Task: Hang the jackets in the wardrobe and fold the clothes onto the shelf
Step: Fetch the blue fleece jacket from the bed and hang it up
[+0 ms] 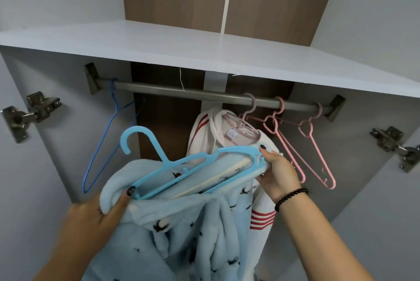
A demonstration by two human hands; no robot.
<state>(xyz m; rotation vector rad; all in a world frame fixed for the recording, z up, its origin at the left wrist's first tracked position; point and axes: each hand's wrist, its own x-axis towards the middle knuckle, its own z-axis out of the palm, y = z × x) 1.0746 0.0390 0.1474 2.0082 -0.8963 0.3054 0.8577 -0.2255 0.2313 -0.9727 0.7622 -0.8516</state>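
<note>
A fluffy pale blue fleece jacket (181,224) with small dark bird prints is held up in front of an open wardrobe, below the grey metal hanging rail (181,92). A light blue plastic hanger (193,168) lies tilted across the top of the jacket, its hook pointing up and left, well below the rail and not on it. The left hand (106,208) is closed on a fold of the fleece at the hanger's lower left end, thumb on top. The right hand (278,171) pinches the hanger's right end together with the fleece; a black bead bracelet (291,196) circles that wrist. Behind the jacket, a white hooded top with red stripes (211,135) hangs from the rail on a pink hanger. Two empty pink plastic hangers (295,144) hang towards the rail's right end, and a thin dark blue wire hanger (106,135) hangs at its left end. A white shelf (159,42) sits just above the rail.
</note>
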